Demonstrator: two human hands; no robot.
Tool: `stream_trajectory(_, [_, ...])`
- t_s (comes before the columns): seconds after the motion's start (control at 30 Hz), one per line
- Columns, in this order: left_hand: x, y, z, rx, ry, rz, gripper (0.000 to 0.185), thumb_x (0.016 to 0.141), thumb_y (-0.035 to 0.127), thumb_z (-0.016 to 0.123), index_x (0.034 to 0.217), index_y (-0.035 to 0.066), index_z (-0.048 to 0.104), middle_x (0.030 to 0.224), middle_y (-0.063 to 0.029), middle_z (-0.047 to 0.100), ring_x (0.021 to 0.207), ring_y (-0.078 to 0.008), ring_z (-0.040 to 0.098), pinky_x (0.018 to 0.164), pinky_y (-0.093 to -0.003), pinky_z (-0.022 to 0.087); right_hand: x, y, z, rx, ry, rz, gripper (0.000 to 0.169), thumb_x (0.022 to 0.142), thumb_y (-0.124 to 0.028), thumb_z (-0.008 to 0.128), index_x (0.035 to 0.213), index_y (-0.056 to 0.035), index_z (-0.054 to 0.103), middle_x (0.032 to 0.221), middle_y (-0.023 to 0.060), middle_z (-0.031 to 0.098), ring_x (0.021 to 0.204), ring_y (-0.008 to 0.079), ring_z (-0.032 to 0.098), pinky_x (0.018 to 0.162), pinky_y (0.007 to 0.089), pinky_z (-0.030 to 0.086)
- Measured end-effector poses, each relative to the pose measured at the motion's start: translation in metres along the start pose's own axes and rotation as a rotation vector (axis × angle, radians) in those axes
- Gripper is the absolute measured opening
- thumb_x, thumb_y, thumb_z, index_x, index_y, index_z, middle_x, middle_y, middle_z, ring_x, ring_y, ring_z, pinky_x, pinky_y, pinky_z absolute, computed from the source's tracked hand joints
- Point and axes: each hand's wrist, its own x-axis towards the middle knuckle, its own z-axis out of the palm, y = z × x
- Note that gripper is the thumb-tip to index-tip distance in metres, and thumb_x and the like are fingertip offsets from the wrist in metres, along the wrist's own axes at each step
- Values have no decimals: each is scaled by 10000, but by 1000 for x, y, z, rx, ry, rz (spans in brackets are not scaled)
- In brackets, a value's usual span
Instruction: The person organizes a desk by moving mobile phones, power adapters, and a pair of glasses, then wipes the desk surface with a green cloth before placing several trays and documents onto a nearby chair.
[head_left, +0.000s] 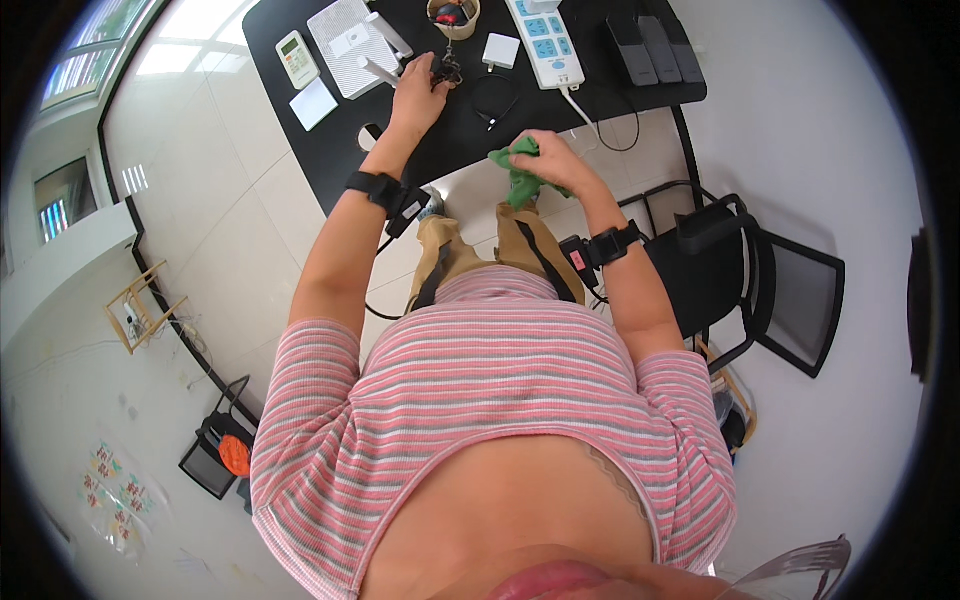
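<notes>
On the black table (465, 142), my left hand (421, 90) has its fingers closed around a small dark object, part of a bunch of keys or a keychain (448, 71); its exact shape is hidden. A green cloth (525, 176) hangs bunched from my right hand (551, 161), just off the table's near edge. Between the hands lie a coiled black cable (495, 116) and a white charger plug (501, 51). A beige cup (456, 22) holding a red and black item stands beyond the keys.
At the left are a white router (352, 45), a remote control (297, 60) and a white notepad (313, 103). A power strip (551, 52) with a trailing cord and several dark grey boxes (652, 52) lie at the right. A black chair (697, 262) stands at my right.
</notes>
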Motion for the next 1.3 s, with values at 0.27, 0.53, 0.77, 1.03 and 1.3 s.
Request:
stream_trajectory(0.27, [34, -35, 41, 351, -19, -31, 569, 622, 200, 693, 1133, 38, 500, 1103, -169, 506, 1037, -330, 465, 880, -391, 394, 4, 4, -7, -42, -320, -50, 227, 718, -103, 598, 926, -19, 561, 749, 45, 577, 697, 114, 542, 647, 259, 450])
stream_trajectory(0.53, [31, -40, 43, 332, 22, -64, 343, 704, 215, 628, 1018, 90, 568, 983, -162, 532, 933, -342, 492, 799, -402, 418, 8, -1, -4, 29, -280, -2, 276, 663, -154, 608, 902, -18, 585, 786, 109, 603, 726, 201, 577, 681, 296, 454])
stream_trajectory(0.77, [32, -31, 26, 105, -24, -109, 220, 765, 213, 569, 828, 7, 519, 822, -188, 568, 804, -366, 539, 708, -402, 427, 21, -2, 17, 99, -142, -43, 264, 659, -119, 595, 912, -41, 599, 785, 109, 600, 732, 199, 581, 684, 298, 455])
stream_trajectory(1.03, [48, 14, -22, -148, -160, -148, 222, 771, 192, 565, 870, -6, 562, 726, -133, 610, 650, -240, 592, 614, -320, 445, 51, -20, 53, 89, 145, -26, 288, 662, -112, 571, 945, -63, 594, 826, 148, 599, 777, 274, 589, 710, 326, 456])
stream_trajectory(1.3, [72, 23, -42, -125, -234, -194, 185, 805, 156, 543, 897, 0, 575, 713, -36, 577, 626, -100, 512, 563, -244, 404, 113, -42, 84, -195, 548, -194, 401, 678, -99, 568, 1056, 16, 497, 1066, 248, 450, 941, 394, 479, 832, 393, 406])
